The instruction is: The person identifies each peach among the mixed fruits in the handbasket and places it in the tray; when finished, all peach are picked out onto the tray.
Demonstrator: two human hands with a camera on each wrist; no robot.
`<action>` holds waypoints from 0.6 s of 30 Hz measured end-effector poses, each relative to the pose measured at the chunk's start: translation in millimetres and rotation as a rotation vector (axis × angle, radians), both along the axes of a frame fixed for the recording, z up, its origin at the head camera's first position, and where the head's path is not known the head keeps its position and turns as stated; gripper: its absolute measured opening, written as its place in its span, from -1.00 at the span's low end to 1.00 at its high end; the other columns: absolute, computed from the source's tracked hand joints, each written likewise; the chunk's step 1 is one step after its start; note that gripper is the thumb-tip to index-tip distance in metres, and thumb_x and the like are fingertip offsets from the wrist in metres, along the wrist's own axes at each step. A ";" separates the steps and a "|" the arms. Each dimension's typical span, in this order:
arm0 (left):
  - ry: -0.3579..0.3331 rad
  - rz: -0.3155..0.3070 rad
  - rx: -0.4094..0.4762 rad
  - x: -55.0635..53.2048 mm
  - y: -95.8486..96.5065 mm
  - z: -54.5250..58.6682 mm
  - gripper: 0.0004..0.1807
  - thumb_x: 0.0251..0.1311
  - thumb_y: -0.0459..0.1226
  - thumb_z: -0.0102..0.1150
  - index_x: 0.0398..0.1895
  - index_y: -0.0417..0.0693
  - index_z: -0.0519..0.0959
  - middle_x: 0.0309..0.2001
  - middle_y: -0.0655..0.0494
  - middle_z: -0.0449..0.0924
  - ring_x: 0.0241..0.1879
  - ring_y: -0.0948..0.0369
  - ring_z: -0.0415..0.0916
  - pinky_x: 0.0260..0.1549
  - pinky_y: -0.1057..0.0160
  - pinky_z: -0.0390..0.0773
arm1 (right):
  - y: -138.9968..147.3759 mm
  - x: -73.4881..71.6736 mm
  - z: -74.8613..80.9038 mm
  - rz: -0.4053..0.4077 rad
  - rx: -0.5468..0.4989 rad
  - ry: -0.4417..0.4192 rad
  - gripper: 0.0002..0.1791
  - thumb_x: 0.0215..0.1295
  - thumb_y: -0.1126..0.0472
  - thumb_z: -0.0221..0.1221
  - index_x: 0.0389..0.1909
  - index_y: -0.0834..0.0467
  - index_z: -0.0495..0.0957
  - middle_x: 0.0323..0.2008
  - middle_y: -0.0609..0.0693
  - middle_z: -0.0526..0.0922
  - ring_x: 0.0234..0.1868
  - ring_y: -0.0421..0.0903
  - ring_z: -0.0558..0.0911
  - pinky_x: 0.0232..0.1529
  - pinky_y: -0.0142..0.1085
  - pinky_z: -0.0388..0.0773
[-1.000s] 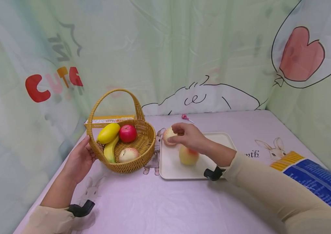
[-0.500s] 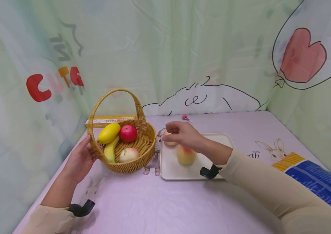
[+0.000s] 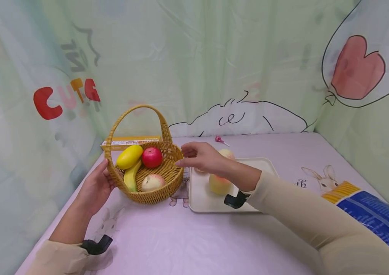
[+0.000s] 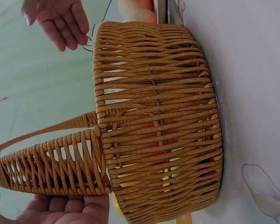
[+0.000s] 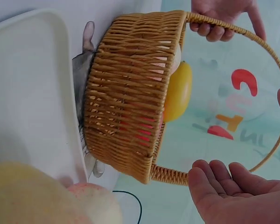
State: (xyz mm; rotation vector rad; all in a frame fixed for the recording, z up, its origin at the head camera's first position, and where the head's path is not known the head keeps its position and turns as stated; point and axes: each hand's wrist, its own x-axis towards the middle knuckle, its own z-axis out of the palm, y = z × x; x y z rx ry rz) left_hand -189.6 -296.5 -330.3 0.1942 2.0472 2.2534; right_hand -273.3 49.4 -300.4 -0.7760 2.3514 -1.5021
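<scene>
A wicker basket (image 3: 156, 196) stands at the left of the table. Inside it lie a yellow mango-like fruit (image 3: 129, 156), a banana (image 3: 130, 177), a red apple (image 3: 152, 157) and a pale peach (image 3: 153, 182). My left hand (image 3: 94, 187) grips the basket at the foot of its handle, on the left side; its curled fingers (image 5: 214, 32) show in the right wrist view. My right hand (image 3: 206, 157) holds nothing, its fingers loosely extended close to the basket's right rim. Below its wrist sits a yellow-red peach (image 3: 219, 185) on the white tray (image 3: 197, 204).
Another peach (image 3: 227, 153) shows behind my right hand, and one more is mostly hidden under it. Behind the basket lies a pasta box (image 3: 122, 139). A pink lollipop (image 3: 219, 139) lies beyond the tray. A blue and yellow bag (image 3: 370, 214) is at the right.
My right hand has moved left, from above the tray to the basket's right rim. A peach at the tray's back has come into view behind it. My left hand stays at the handle.
</scene>
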 end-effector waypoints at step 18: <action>-0.009 0.012 -0.021 0.6 -1.0 0.3 -0.49 0.60 0.18 -0.28 0.33 0.08 0.23 0.00 0.30 0.65 0.03 0.28 0.50 0.11 0.40 0.47 | -44.9 -7.0 5.8 0.186 0.233 0.013 -0.43 0.24 -0.11 0.43 0.13 0.15 0.63 0.00 0.01 0.69 0.03 -0.04 0.57 0.01 -0.24 0.60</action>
